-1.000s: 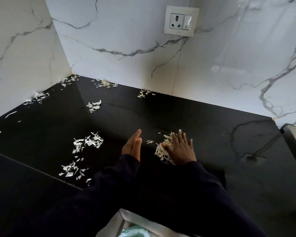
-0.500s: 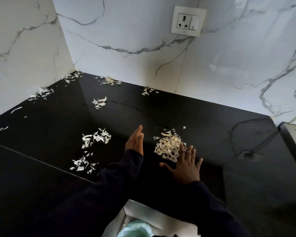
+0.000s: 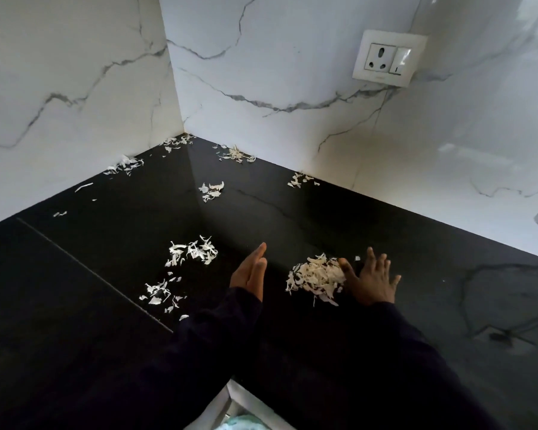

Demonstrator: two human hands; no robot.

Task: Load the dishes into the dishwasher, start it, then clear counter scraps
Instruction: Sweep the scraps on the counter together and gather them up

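Black glossy stone surface [image 3: 385, 231] carries a heap of white shredded scraps [image 3: 316, 279] between the edge-on, straight-fingered left hand [image 3: 250, 271] and the flat, spread-fingered right hand [image 3: 371, 282] touching it.

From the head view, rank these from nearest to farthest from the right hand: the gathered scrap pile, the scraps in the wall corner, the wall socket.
Measured from the right hand:
1. Gathered scrap pile: touching the hand's thumb side, on the black counter.
2. Corner scraps: far back left, where the two marble walls meet.
3. Wall socket: up on the back wall, above the counter, farthest in this view.
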